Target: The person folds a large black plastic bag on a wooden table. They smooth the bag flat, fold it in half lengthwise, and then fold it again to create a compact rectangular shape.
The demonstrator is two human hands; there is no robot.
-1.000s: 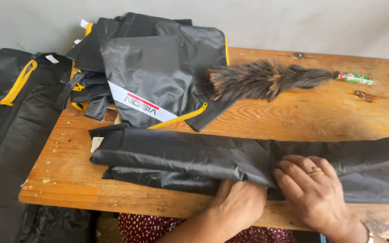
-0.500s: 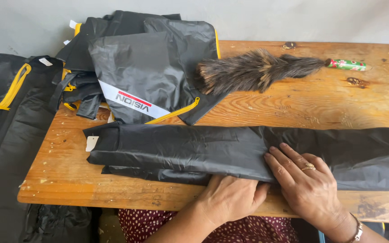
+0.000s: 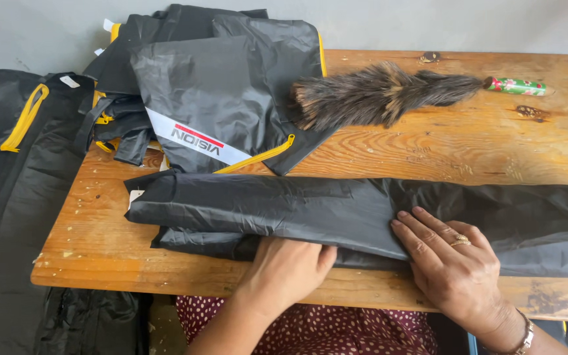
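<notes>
Fingers of the left hand (image 3: 284,269) are tucked under the long folded black fabric (image 3: 284,210) at the surface's (image 3: 428,144) near edge, so their grip cannot be told. Further right, the right hand (image 3: 451,266) lies flat on that fabric, fingers (image 3: 422,227) spread open. Along the far edge lie a pile of grey-and-yellow bags (image 3: 212,98) and a feather duster (image 3: 389,95).

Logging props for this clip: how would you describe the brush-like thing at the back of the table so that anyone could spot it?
On the worn wooden table, look to the far side, beyond the long folded black fabric under both hands. The feather duster lies there, its brown bristly head touching the stacked black-and-yellow bags. Unlike the smooth dark cloth nearby, it is fluffy and has a green patterned handle.
</notes>
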